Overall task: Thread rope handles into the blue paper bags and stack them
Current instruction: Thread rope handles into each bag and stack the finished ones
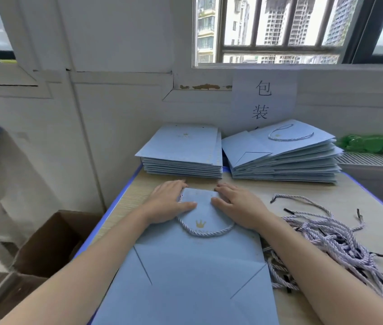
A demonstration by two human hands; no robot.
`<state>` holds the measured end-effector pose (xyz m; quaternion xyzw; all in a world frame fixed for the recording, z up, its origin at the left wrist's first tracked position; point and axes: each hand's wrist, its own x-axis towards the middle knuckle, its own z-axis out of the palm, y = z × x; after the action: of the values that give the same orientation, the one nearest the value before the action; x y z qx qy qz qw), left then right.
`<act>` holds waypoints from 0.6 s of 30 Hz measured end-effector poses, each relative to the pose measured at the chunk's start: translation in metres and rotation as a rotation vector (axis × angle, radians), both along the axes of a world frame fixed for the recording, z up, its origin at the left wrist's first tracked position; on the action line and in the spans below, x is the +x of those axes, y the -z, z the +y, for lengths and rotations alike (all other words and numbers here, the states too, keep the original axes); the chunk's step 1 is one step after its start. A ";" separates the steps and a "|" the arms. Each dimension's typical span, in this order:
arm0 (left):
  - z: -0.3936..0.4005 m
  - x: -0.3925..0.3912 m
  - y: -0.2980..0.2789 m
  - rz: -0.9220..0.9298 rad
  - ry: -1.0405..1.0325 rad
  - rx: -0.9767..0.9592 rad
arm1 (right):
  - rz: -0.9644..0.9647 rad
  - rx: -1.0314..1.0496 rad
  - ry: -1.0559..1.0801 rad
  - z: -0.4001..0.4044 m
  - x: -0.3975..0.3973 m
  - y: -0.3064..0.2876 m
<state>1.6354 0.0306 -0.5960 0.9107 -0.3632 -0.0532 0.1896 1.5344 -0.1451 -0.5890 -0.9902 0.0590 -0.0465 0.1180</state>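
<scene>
Left hand (170,199) and right hand (237,204) flat, fingers straight, pressing the top edge of a bag (192,266) lying on the surface (129,198); nothing gripped. Handle (205,232) looped just below both grips. Loose ropes (326,238) right of the right hand. Two stacks (182,152) (282,153) beyond the fingertips.

Bright daylight from the window (279,29), soft shadows, blurred, warped edges.
</scene>
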 end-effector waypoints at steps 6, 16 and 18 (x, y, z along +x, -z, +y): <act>0.008 -0.015 -0.006 0.088 -0.077 -0.282 | -0.035 -0.026 0.049 0.012 -0.013 -0.008; 0.010 -0.002 -0.084 -0.342 -0.114 -0.751 | -0.463 0.408 0.129 -0.008 -0.029 -0.071; 0.000 0.007 -0.102 -0.431 -0.148 -0.744 | -0.422 0.462 0.078 -0.018 -0.027 -0.078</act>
<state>1.6426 0.0303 -0.4937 0.7941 -0.3227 0.2863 0.4282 1.5072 -0.1633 -0.5112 -0.9026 0.0804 -0.2408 0.3477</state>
